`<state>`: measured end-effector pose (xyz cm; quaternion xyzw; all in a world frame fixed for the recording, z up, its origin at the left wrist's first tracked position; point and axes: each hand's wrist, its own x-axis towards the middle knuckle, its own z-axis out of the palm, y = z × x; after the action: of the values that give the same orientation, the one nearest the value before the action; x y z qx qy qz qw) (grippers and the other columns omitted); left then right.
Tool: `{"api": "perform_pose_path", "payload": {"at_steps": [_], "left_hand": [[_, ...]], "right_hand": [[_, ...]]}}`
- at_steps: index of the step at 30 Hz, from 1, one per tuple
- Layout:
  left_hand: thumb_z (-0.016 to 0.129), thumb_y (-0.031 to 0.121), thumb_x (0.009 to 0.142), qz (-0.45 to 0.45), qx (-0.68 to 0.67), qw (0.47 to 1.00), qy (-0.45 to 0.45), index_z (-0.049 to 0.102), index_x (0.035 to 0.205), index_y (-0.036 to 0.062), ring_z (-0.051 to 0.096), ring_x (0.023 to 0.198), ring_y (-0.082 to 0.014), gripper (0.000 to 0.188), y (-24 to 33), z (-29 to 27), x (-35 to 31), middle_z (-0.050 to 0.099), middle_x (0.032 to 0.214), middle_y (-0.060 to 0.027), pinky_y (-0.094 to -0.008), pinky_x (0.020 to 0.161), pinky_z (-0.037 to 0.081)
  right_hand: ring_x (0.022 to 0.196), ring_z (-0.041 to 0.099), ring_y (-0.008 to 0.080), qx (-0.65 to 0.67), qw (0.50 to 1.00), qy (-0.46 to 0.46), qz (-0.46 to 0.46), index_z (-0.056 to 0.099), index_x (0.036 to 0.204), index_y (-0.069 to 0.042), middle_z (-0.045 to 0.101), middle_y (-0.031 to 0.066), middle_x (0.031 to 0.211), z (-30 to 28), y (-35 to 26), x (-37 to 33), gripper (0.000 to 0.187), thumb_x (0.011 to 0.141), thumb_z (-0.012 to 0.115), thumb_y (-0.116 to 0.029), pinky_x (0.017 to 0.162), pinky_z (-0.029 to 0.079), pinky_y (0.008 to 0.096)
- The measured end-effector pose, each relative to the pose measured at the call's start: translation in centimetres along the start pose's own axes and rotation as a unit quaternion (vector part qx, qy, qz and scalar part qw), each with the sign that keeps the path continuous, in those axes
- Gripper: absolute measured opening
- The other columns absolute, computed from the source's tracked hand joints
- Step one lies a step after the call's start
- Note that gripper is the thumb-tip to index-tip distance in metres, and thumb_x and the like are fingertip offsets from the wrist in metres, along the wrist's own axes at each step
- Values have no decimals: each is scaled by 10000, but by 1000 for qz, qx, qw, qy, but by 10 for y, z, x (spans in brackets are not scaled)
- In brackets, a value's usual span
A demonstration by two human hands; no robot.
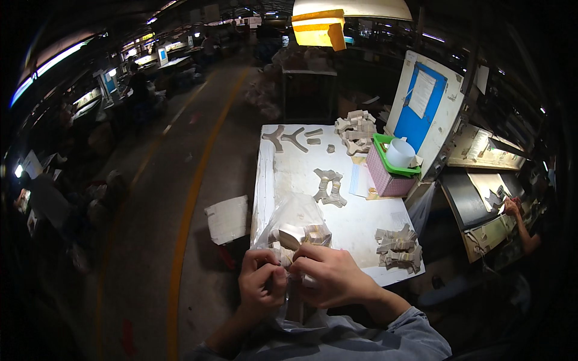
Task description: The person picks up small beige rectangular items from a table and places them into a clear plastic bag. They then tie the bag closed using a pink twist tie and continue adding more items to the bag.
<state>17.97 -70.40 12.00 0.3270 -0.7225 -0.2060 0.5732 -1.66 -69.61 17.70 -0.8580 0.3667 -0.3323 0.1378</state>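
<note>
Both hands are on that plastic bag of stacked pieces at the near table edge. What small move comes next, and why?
Probably draw the bag's mouth wider. The left hand and right hand both pinch the clear plastic bag at its near end, and the bundle of tan cut pieces sits inside, while other stacks lie loose on the white table.

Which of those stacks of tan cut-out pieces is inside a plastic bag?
The stack nearest both hands, at the table's near edge; the other stacks lie bare on the white table.

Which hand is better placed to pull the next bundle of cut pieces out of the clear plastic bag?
Probably the right hand. It lies higher on the clear plastic bag, next to the tan bundles inside. The left hand grips the bag's edge lower down.
</note>
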Motion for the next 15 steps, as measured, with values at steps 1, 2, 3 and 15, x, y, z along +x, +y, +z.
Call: {"api": "perform_pose_path", "payload": {"at_steps": [1,2,3,15], "left_hand": [[677,91,944,2,14,1000,-1,638,815,-13,583,817,-188,170,0,0,0,543,1004,-112,-299,707,489],[676,87,943,8,18,1000,3,637,816,-14,584,824,-191,167,0,1,-1,544,1001,-112,-301,710,491],[675,83,942,6,21,1000,3,636,817,-14,586,830,-194,163,0,2,-1,545,999,-112,-303,714,492],[688,52,916,0,26,1000,6,655,855,-9,634,786,-211,91,-1,3,0,631,986,-113,-313,691,516]], "right_hand": [[749,679,280,-11,1000,3,2,684,982,-101,632,67,924,1,0,1,245,773,791,-169,596,545,374],[741,677,279,-21,1000,4,4,686,979,-105,631,64,906,2,-1,1,234,778,789,-167,594,544,375],[733,675,277,-34,999,3,10,688,976,-110,630,61,887,3,-1,2,223,784,787,-165,593,544,375],[728,696,267,-110,990,-91,9,677,1007,-146,663,23,851,-24,-6,14,148,892,738,-217,600,542,383]]}}
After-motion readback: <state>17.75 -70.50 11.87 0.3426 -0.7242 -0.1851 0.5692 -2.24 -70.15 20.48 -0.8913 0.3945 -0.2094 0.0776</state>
